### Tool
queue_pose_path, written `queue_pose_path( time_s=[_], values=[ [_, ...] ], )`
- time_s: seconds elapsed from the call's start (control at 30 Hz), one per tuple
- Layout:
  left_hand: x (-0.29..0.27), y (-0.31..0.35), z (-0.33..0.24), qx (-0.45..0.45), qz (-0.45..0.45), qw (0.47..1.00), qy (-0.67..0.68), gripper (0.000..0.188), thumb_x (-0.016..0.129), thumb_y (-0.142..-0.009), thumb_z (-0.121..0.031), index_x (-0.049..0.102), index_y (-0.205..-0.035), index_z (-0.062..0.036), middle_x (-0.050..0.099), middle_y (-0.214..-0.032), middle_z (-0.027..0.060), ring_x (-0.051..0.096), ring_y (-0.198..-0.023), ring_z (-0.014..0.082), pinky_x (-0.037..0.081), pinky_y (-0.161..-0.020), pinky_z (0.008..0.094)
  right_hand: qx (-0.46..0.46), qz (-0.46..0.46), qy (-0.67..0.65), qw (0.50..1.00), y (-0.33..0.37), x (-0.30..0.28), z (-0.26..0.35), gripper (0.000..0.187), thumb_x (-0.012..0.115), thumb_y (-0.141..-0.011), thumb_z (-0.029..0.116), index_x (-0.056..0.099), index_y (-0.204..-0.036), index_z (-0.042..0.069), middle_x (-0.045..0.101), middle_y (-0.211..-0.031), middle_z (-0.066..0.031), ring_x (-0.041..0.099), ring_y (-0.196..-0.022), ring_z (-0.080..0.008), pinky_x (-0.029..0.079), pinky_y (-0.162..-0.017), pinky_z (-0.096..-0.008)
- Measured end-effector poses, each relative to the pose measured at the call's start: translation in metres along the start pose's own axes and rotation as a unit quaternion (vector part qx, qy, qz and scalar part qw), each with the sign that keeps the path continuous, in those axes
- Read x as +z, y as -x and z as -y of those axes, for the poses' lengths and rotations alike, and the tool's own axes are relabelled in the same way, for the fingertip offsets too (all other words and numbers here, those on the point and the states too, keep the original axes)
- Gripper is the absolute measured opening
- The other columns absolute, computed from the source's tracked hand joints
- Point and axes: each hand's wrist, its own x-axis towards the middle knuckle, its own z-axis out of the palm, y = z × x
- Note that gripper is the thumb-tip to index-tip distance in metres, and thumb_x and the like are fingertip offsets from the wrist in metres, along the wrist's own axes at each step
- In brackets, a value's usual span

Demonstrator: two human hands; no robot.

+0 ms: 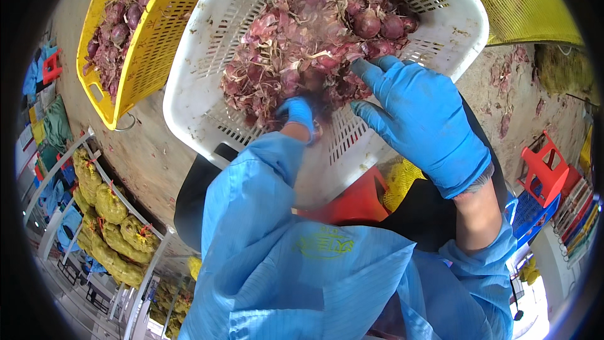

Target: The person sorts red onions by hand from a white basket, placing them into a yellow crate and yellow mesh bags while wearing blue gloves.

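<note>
Red onions (367,24) with loose papery skins fill much of a white slotted plastic basket (195,97) in front of me. My left hand (297,113), in a blue glove, reaches down into the basket at the near edge of the heap. Its fingers are mostly hidden and blurred against the onions, so its grip cannot be made out. Over the basket's right side is my right hand (418,116), also blue-gloved. Its thumb and forefinger are spread beside the heap, with nothing visible between them.
On the left stands a yellow slotted basket (148,56) of red onions. Yellow-green netting (522,0) lies at the upper right. A red stool (546,169) stands on the right. Filled mesh sacks (113,239) sit on a metal-framed rack at the lower left.
</note>
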Motion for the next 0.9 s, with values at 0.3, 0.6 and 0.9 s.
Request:
queue_pose_path(
  time_s=[0.3,0.6,0.9],
  values=[
    [0.028,0.05,0.03,0.024,-0.195,0.959,0.205,0.039,0.069,-0.079,-0.027,0.064,-0.112,-0.0059,0.064,-0.102,0.0154,0.066,-0.096,0.0311,0.056,-0.074,0.043,0.01,-0.007,-0.036,0.999,0.01,-0.001,-0.004,0.036,0.065,-0.085,0.035,0.058,-0.109,0.009,0.057,-0.084,-0.0104,0.06,-0.075,-0.0298,0.049,-0.063,-0.0417],
    [-0.04,0.191,0.064,0.157,-0.363,0.491,0.776,0.073,0.083,-0.073,-0.012,0.044,-0.134,-0.0023,0.057,-0.125,0.0116,0.059,-0.108,0.019,0.05,-0.093,0.0335,0.013,-0.011,-0.18,0.983,0.005,0.012,0.015,0.054,0.064,-0.085,0.043,0.057,-0.12,0.002,0.063,-0.103,-0.0211,0.063,-0.096,-0.0364,0.051,-0.081,-0.0433],
    [-0.048,0.318,0.035,0.182,-0.458,0.31,0.813,0.051,0.067,-0.087,-0.007,0.052,-0.135,-0.0026,0.06,-0.123,0.0082,0.06,-0.107,0.0158,0.05,-0.091,0.0292,0.135,0.101,-0.796,0.582,0.04,0.01,0.054,0.051,0.049,-0.098,0.04,0.042,-0.141,0.013,0.048,-0.138,-0.0065,0.051,-0.124,-0.0201,0.054,-0.087,-0.0405]
  ],
)
